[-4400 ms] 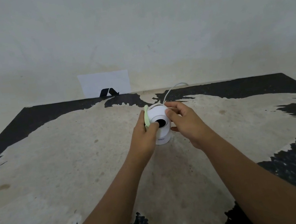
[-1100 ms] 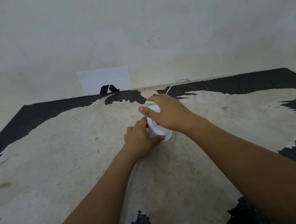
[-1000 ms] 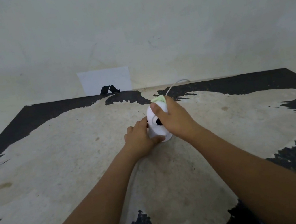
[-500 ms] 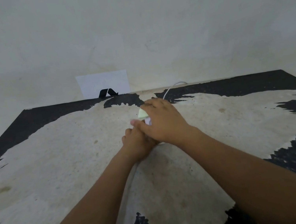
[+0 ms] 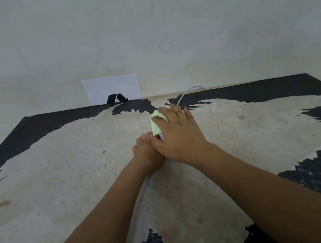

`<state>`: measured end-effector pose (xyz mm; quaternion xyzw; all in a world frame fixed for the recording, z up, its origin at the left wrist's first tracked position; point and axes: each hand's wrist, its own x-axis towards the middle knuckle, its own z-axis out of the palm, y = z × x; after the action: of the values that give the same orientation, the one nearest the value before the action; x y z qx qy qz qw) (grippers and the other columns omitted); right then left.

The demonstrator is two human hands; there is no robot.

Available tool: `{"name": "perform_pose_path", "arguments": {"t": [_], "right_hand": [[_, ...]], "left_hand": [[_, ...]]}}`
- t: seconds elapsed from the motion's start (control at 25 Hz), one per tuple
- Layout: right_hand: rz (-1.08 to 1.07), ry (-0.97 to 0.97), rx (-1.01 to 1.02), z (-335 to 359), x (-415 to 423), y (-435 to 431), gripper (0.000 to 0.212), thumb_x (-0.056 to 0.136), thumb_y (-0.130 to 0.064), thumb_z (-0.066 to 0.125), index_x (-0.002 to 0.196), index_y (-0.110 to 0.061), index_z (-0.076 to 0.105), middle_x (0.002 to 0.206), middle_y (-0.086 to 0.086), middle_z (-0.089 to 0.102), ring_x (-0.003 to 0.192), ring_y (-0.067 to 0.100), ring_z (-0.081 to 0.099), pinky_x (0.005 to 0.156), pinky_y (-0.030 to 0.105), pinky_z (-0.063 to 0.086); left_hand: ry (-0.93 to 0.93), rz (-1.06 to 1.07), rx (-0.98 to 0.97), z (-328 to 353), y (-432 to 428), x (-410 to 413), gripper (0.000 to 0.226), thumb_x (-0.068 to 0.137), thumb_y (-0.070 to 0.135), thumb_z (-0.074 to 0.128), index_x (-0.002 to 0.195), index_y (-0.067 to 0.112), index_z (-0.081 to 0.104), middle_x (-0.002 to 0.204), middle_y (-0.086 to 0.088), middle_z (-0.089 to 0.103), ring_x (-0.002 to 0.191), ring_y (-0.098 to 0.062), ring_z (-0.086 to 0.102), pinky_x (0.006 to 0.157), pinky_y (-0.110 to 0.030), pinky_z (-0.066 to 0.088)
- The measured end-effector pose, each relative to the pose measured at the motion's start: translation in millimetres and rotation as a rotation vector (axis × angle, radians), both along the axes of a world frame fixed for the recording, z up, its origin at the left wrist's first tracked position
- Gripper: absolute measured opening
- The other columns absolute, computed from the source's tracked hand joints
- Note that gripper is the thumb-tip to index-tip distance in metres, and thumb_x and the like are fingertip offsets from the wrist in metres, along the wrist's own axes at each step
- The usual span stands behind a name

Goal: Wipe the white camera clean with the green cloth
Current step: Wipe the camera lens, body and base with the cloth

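The white camera (image 5: 161,137) stands mid-table and is almost fully hidden; only a thin white sliver shows between my hands. My right hand (image 5: 178,135) lies over its top and front, pressing the pale green cloth (image 5: 156,124) against it, with the cloth showing at the hand's left edge. My left hand (image 5: 146,153) grips the camera low on its left side, partly under the right hand. A white cable (image 5: 184,94) runs from behind the camera to the table's far edge.
The table (image 5: 59,178) is black with a large worn beige patch and meets a plain wall at the back. A white card (image 5: 112,89) with a black mark leans on the wall behind the far edge, left of the cable.
My right hand with the cloth has slid over the camera from its right side to cover the top and front, so the lens is now hidden. My left hand has stayed low on the camera.
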<state>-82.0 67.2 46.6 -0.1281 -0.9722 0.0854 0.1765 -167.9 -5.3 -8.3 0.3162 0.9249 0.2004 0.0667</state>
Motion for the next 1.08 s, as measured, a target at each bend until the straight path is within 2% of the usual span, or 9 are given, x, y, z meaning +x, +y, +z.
{"name": "perform_pose_path", "arguments": {"t": [0.16, 0.32, 0.44, 0.56, 0.72, 0.8, 0.88, 0.96, 1.08], "right_hand": [[-0.01, -0.043, -0.305, 12.9, -15.6, 22.2, 0.067, 0.087, -0.067, 0.031, 0.135, -0.023, 0.045, 0.144, 0.006, 0.042, 0.133, 0.027, 0.038, 0.105, 0.042, 0.032], [-0.063, 0.017, -0.535, 1.4, 1.8, 33.3, 0.069, 0.086, -0.061, 0.043, 0.143, -0.024, 0.031, 0.145, 0.007, 0.044, 0.128, 0.026, 0.045, 0.1, 0.037, 0.038], [-0.036, 0.052, -0.564, -6.3, 25.1, 34.0, 0.07, 0.086, -0.048, 0.054, 0.146, -0.027, 0.025, 0.137, 0.005, 0.053, 0.119, 0.025, 0.053, 0.091, 0.031, 0.042], [-0.079, 0.082, -0.446, -12.7, 42.1, 32.7, 0.052, 0.094, -0.026, 0.048, 0.144, -0.019, 0.033, 0.114, 0.005, 0.064, 0.098, 0.022, 0.06, 0.08, 0.026, 0.041], [-0.069, 0.07, -0.403, -20.0, 61.2, 24.5, 0.02, 0.092, -0.016, 0.042, 0.099, -0.011, 0.061, 0.079, 0.005, 0.062, 0.072, 0.023, 0.056, 0.057, 0.029, 0.039], [0.007, 0.061, -0.464, -20.4, 65.9, 22.4, 0.025, 0.089, -0.011, 0.044, 0.1, -0.013, 0.066, 0.084, 0.005, 0.063, 0.075, 0.021, 0.056, 0.059, 0.019, 0.037], [0.029, 0.061, -0.478, -21.5, 65.2, 23.5, 0.026, 0.09, -0.01, 0.045, 0.103, -0.011, 0.067, 0.092, 0.009, 0.06, 0.08, 0.022, 0.055, 0.062, 0.018, 0.036], [0.047, 0.07, -0.527, -24.7, 63.5, 23.0, 0.022, 0.09, -0.012, 0.048, 0.101, -0.012, 0.067, 0.091, 0.007, 0.062, 0.08, 0.02, 0.056, 0.064, 0.023, 0.039], [0.066, 0.095, -0.607, -26.3, 59.5, 20.5, 0.009, 0.089, -0.017, 0.055, 0.092, -0.019, 0.064, 0.076, -0.009, 0.061, 0.068, 0.003, 0.053, 0.058, 0.018, 0.037]], "left_hand": [[-0.038, -0.028, 0.055, 2.5, -4.1, 4.2, 0.07, 0.077, 0.055, 0.058, 0.138, 0.029, 0.034, 0.138, -0.002, 0.047, 0.121, -0.032, 0.041, 0.095, -0.045, 0.033], [-0.035, -0.033, 0.093, -2.3, -8.5, 2.9, 0.074, 0.075, 0.059, 0.06, 0.136, 0.023, 0.036, 0.135, -0.003, 0.051, 0.117, -0.031, 0.043, 0.091, -0.043, 0.035], [-0.041, -0.036, 0.123, -1.1, -7.9, 5.2, 0.075, 0.075, 0.057, 0.061, 0.138, 0.024, 0.035, 0.136, -0.003, 0.051, 0.117, -0.031, 0.043, 0.094, -0.044, 0.037], [-0.09, -0.026, 0.165, -3.2, -8.2, 6.0, 0.075, 0.075, 0.054, 0.063, 0.138, 0.026, 0.035, 0.136, -0.002, 0.051, 0.118, -0.031, 0.042, 0.095, -0.043, 0.037], [-0.149, -0.024, 0.202, -8.0, -11.1, 8.5, 0.082, 0.073, 0.053, 0.063, 0.143, 0.028, 0.028, 0.136, -0.006, 0.05, 0.124, -0.035, 0.042, 0.1, -0.047, 0.036], [-0.137, 0.03, 0.274, -3.7, -18.2, 15.4, 0.073, 0.083, 0.033, 0.058, 0.147, 0.025, 0.021, 0.139, -0.011, 0.043, 0.127, -0.037, 0.038, 0.105, -0.048, 0.033], [-0.109, 0.116, 0.523, 0.4, -29.0, 25.2, 0.052, 0.089, 0.019, 0.044, 0.14, 0.024, 0.034, 0.129, -0.008, 0.047, 0.12, -0.034, 0.042, 0.103, -0.048, 0.036], [-0.134, 0.115, 0.763, 6.2, -39.9, 38.0, 0.038, 0.088, 0.033, 0.041, 0.124, 0.029, 0.048, 0.115, 0.0, 0.051, 0.11, -0.027, 0.049, 0.095, -0.046, 0.044], [-0.157, -0.065, 0.664, 5.6, -47.2, 50.1, 0.027, 0.082, 0.048, 0.054, 0.106, 0.035, 0.054, 0.113, 0.006, 0.051, 0.106, -0.016, 0.048, 0.085, -0.03, 0.042]]}}
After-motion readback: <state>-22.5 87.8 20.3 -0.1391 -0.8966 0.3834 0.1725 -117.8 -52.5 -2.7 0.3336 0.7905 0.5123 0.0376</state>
